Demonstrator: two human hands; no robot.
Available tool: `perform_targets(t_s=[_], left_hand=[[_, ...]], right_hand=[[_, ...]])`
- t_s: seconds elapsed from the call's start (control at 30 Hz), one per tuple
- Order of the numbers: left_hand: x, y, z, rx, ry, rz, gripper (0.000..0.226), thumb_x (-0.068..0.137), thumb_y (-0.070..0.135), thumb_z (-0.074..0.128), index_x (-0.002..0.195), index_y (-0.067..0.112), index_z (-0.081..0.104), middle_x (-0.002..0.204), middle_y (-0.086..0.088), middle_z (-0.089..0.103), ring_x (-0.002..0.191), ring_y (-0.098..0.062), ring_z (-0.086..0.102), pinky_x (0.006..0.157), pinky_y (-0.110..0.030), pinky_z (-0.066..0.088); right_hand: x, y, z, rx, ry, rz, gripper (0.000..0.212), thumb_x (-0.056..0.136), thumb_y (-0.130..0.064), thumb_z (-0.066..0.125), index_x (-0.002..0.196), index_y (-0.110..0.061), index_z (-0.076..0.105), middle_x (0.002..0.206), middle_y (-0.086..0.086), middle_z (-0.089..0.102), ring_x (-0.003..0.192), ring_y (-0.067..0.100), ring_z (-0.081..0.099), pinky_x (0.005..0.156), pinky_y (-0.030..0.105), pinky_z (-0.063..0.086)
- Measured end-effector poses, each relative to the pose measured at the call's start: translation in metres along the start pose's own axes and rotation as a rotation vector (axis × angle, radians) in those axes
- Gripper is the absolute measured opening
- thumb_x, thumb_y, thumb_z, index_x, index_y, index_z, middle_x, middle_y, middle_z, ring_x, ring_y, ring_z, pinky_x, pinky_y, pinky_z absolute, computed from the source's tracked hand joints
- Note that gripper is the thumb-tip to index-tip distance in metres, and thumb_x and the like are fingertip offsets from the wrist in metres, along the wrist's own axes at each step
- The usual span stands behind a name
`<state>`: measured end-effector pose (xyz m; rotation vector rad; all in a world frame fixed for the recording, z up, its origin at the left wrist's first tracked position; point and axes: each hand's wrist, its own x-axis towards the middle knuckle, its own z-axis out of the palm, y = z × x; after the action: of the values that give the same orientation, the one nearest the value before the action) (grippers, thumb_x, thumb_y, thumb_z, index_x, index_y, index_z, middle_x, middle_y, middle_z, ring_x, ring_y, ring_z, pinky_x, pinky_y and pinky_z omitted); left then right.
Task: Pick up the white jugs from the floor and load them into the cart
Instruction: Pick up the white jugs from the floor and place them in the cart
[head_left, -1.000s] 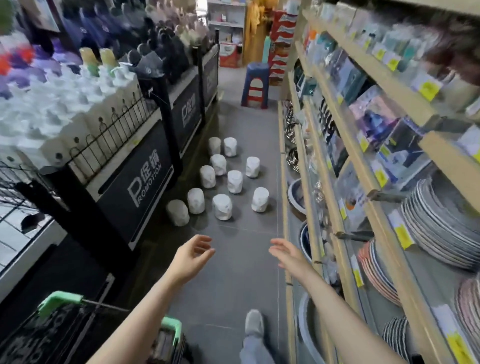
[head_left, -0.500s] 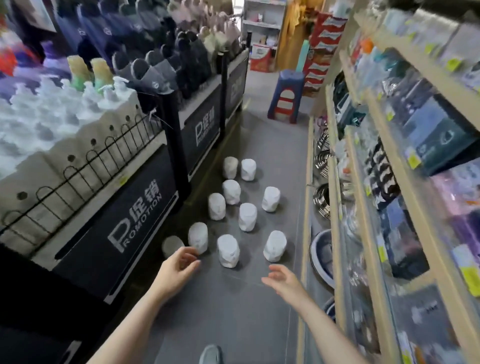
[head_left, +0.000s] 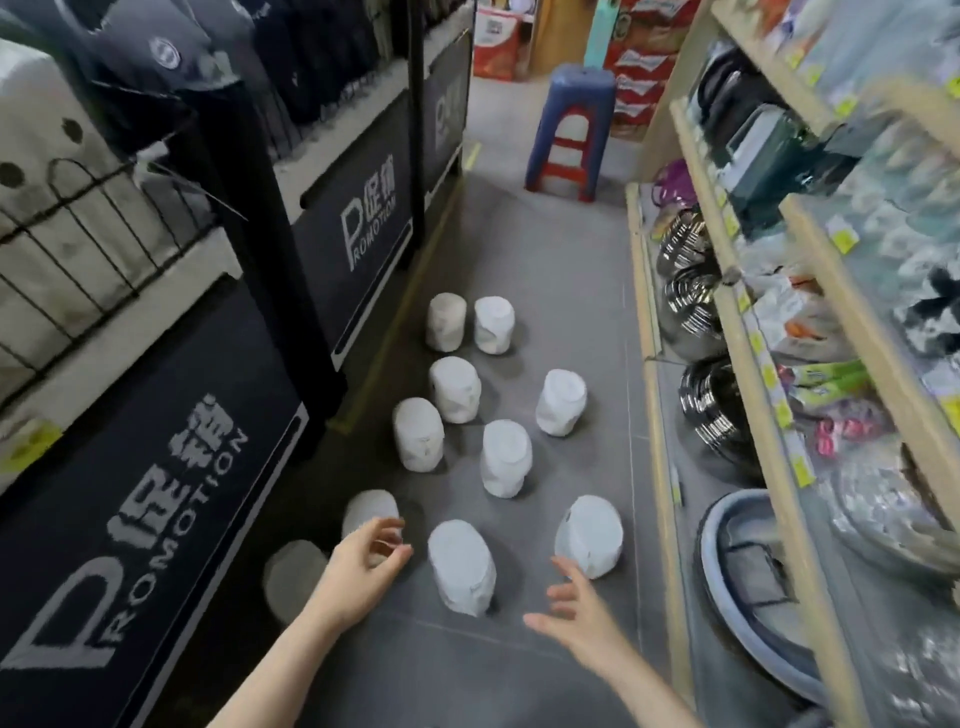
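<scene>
Several white jugs stand on the grey floor of a shop aisle. The nearest jug (head_left: 461, 566) sits between my two hands. My left hand (head_left: 363, 566) reaches in from the left with loosely curled fingers, holding nothing, in front of another jug (head_left: 370, 512). To the right, my right hand (head_left: 571, 608) is spread open, just below a third jug (head_left: 589, 535). A shaded jug (head_left: 291, 577) stands by the display base. The cart is out of view.
A black promotion display (head_left: 156, 488) lines the left side of the aisle. Wooden shelves (head_left: 769, 467) with pots and a blue basin (head_left: 753, 587) line the right. A blue and red stool (head_left: 571, 124) stands further down the aisle.
The view has moved forward and down toward the jugs, and the cart has dropped out of sight. Both hands have reached closer to the nearest jugs.
</scene>
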<state>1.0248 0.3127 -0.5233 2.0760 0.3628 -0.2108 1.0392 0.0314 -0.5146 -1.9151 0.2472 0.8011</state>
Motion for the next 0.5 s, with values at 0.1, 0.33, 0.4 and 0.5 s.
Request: perform_targets(t_s=[0.1, 0.33, 0.4, 0.5], left_hand=[[0.056, -0.083, 0.060, -0.021, -0.020, -0.002, 0.023, 0.088, 0.022, 0.065, 0.109, 0.027, 0.058, 0.097, 0.002, 0.065, 0.090, -0.004, 0.062, 0.083, -0.020, 0.049], [0.147, -0.243, 0.179, -0.071, -0.081, 0.074, 0.043, 0.073, 0.042, 0.062, 0.113, 0.034, 0.048, 0.112, 0.019, 0.052, 0.101, 0.019, 0.050, 0.088, -0.008, 0.038], [0.168, -0.267, 0.198, -0.015, -0.064, 0.121, 0.061, 0.074, 0.041, 0.062, 0.129, 0.021, 0.046, 0.123, 0.015, 0.046, 0.111, 0.011, 0.044, 0.096, -0.015, 0.033], [0.191, -0.286, 0.215, 0.032, -0.072, 0.146, 0.080, 0.078, 0.041, 0.072, 0.142, 0.012, 0.035, 0.137, 0.011, 0.035, 0.128, -0.005, 0.034, 0.106, -0.023, 0.028]], right_hand=[[0.097, 0.066, 0.034, -0.015, -0.033, 0.025, 0.124, 0.025, -0.065, 0.084, 0.133, -0.031, 0.034, 0.107, -0.003, 0.050, 0.100, 0.015, 0.054, 0.086, 0.024, 0.048], [0.262, 0.203, 0.104, 0.022, -0.020, 0.043, 0.073, 0.079, -0.016, 0.072, 0.138, -0.009, 0.030, 0.089, 0.003, 0.058, 0.077, 0.005, 0.055, 0.059, 0.002, 0.042], [0.289, 0.231, 0.116, 0.010, 0.054, 0.042, 0.073, 0.076, -0.026, 0.075, 0.135, -0.015, 0.033, 0.087, 0.009, 0.061, 0.075, 0.011, 0.055, 0.057, 0.006, 0.042], [0.310, 0.254, 0.126, -0.038, 0.080, -0.011, 0.022, 0.077, -0.027, 0.075, 0.084, -0.024, 0.055, 0.066, -0.013, 0.053, 0.064, 0.004, 0.052, 0.054, 0.012, 0.038]])
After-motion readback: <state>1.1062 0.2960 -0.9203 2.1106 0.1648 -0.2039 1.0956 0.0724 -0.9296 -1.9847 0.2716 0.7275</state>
